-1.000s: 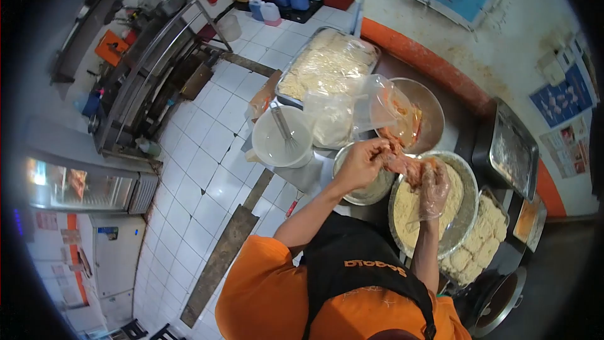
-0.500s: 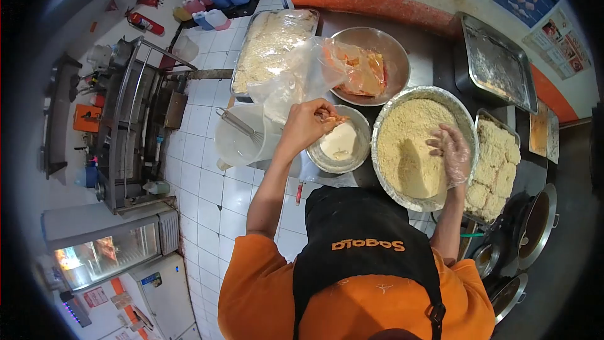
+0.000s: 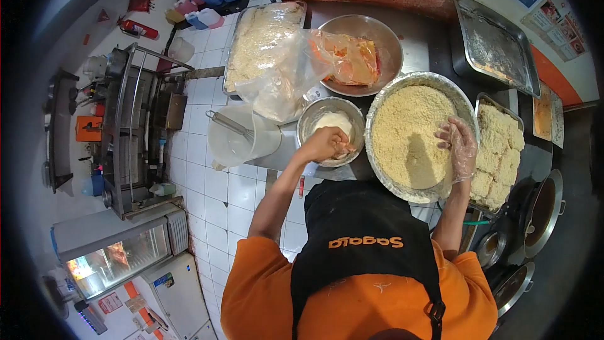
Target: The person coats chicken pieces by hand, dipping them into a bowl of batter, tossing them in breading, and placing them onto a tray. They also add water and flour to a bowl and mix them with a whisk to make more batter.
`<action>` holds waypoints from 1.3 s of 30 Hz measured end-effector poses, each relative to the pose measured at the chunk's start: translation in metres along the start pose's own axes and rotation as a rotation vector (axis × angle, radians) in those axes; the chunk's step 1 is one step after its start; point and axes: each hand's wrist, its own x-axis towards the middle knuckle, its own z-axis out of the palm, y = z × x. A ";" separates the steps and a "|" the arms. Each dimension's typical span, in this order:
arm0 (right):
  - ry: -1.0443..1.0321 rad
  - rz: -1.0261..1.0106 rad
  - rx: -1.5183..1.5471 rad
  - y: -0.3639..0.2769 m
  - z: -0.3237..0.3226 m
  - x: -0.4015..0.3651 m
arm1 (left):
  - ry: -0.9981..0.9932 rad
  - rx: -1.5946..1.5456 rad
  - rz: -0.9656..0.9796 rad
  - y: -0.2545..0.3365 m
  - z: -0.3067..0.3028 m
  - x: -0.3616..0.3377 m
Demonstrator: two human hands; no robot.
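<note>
The left hand [image 3: 324, 145] has just dropped lower, bringing the piece of meat [image 3: 343, 149] pinched in its narrowed fingers inside the small bowl [image 3: 304, 122], beside the pale batter [image 3: 335, 124]. The rim curves close around those fingers; the pitcher [image 3: 221, 145] stands left of them. The gloved right hand [image 3: 461, 149], fingers loosely spread and seemingly empty, hovers over the breading [image 3: 409, 113] by the large bowl's [image 3: 372, 167] right edge, with open room toward its middle.

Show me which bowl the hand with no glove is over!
The left hand is over the small bowl of white stuff, between the tub and the big crumb bowl; the gloved right hand is over that one.
</note>
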 end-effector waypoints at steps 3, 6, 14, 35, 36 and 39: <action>-0.008 -0.011 0.011 -0.002 -0.001 0.003 | 0.084 -0.136 -0.044 0.046 -0.024 -0.010; -0.010 -0.019 -0.008 0.002 -0.002 0.010 | 0.280 0.348 -0.002 0.044 -0.030 -0.002; -0.574 -0.386 -1.104 -0.009 0.048 0.024 | 0.459 0.687 0.136 -0.015 0.002 0.036; -0.542 -0.754 -1.136 0.036 0.068 0.035 | 0.545 0.687 0.059 0.002 0.000 0.019; -0.527 -0.743 -1.134 0.036 0.074 0.026 | 0.530 0.696 0.066 0.010 -0.002 0.016; -0.669 -0.499 -1.470 0.033 0.082 0.013 | 0.556 0.570 0.111 0.039 -0.008 -0.003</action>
